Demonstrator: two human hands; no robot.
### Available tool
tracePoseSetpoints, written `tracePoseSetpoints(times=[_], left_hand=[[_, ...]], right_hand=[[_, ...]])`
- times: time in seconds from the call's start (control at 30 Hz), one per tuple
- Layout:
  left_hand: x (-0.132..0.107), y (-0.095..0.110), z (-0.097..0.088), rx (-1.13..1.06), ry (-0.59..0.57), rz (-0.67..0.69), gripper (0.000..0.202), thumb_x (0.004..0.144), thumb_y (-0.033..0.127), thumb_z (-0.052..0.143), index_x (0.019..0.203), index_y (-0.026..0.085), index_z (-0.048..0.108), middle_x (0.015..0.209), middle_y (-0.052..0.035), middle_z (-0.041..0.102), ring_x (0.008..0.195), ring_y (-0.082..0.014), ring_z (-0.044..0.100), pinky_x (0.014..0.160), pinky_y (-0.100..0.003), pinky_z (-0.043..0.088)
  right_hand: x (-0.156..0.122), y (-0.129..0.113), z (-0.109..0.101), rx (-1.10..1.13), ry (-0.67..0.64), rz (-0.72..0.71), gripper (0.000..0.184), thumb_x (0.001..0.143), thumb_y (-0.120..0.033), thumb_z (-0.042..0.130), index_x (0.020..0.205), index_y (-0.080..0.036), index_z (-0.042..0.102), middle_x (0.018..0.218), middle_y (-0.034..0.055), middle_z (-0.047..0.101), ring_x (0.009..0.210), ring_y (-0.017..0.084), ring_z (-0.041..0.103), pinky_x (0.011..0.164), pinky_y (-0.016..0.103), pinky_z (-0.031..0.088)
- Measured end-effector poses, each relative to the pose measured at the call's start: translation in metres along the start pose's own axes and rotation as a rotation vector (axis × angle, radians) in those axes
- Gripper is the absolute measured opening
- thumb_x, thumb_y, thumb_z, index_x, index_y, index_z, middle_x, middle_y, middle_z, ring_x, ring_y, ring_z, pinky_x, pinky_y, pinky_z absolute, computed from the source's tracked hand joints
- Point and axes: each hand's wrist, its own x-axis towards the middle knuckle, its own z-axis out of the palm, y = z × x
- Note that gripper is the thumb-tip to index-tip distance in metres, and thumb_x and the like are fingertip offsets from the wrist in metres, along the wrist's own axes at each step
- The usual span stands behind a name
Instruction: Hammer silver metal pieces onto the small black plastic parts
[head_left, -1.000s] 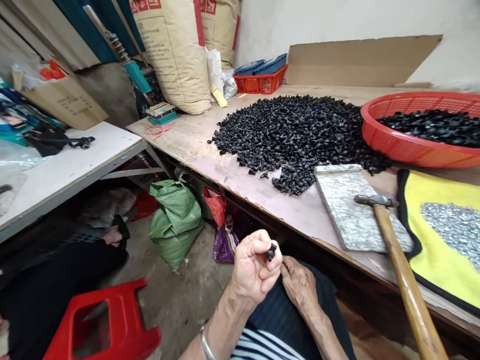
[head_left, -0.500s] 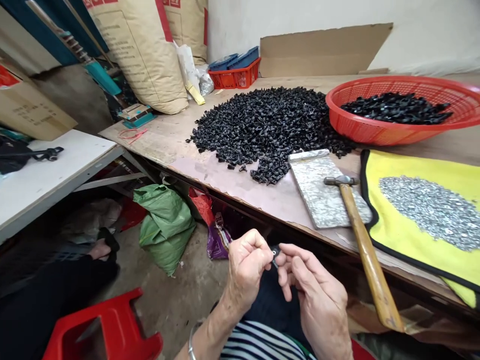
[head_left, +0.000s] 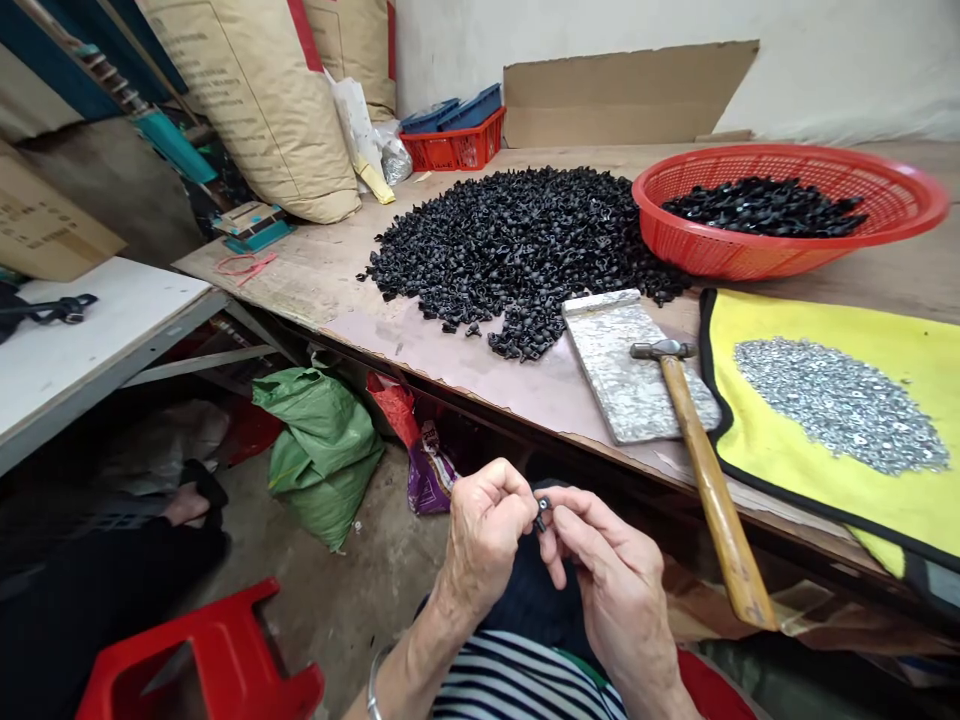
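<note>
Between my two hands, above my lap, is a small black plastic part (head_left: 541,512) with a light metal ring or nut in it. My left hand (head_left: 491,525) pinches it from one side. The fingertips of my right hand (head_left: 611,570) close on its other side. On the table lies a big heap of similar black parts (head_left: 517,240). A hammer (head_left: 709,480) with a wooden handle rests across a pale, worn slab (head_left: 622,375), its handle jutting past the table edge. Many small silver metal pieces (head_left: 840,400) are spread on a yellow cloth (head_left: 772,310) with black trim.
A red plastic basket (head_left: 720,258) with black parts stands behind the cloth. Large paper sacks (head_left: 255,110) and a smaller red basket (head_left: 450,152) are at the back. Below are a green sack (head_left: 322,450), a red stool (head_left: 202,650) and another person's foot (head_left: 187,503).
My right fingers have moved in closer to the left hand and now grip the black part, which has turned a little. The whole view has shifted slightly.
</note>
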Motion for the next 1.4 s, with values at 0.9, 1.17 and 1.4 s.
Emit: tracePoseSetpoints(times=[0.9, 1.17, 1.4], left_hand=[[-0.013, -0.005, -0.013, 0.124, -0.024, 0.533, 0.014, 0.068, 0.009, 0.062, 0.078, 0.019, 0.067, 0.070, -0.0018, 0.060, 0.054, -0.0102, 0.049, 0.054, -0.023, 0.039], [-0.016, -0.006, -0.019, 0.129, -0.002, 0.551, 0.028, 0.063, 0.003, 0.063, 0.084, 0.021, 0.070, 0.075, -0.0034, 0.065, 0.058, -0.0124, 0.054, 0.055, -0.023, 0.042], [-0.014, -0.001, -0.021, 0.047, 0.015, 0.557, 0.024, 0.064, 0.008, 0.067, 0.082, 0.023, 0.071, 0.068, -0.0016, 0.065, 0.058, -0.0131, 0.056, 0.052, -0.020, 0.043]], right_hand=[[-0.006, -0.011, 0.013, 0.125, -0.046, -0.187, 0.014, 0.079, -0.026, 0.058, 0.088, -0.018, 0.067, 0.068, 0.0010, 0.056, 0.049, 0.008, 0.050, 0.042, 0.021, 0.037], [-0.008, -0.013, 0.019, 0.101, -0.029, -0.197, 0.011, 0.076, -0.024, 0.061, 0.082, -0.018, 0.067, 0.072, 0.0026, 0.058, 0.050, 0.009, 0.050, 0.043, 0.022, 0.039], [-0.008, -0.018, 0.018, -0.144, -0.123, -0.236, 0.016, 0.080, -0.029, 0.057, 0.092, -0.019, 0.064, 0.075, 0.0005, 0.054, 0.051, 0.007, 0.048, 0.044, 0.020, 0.041]])
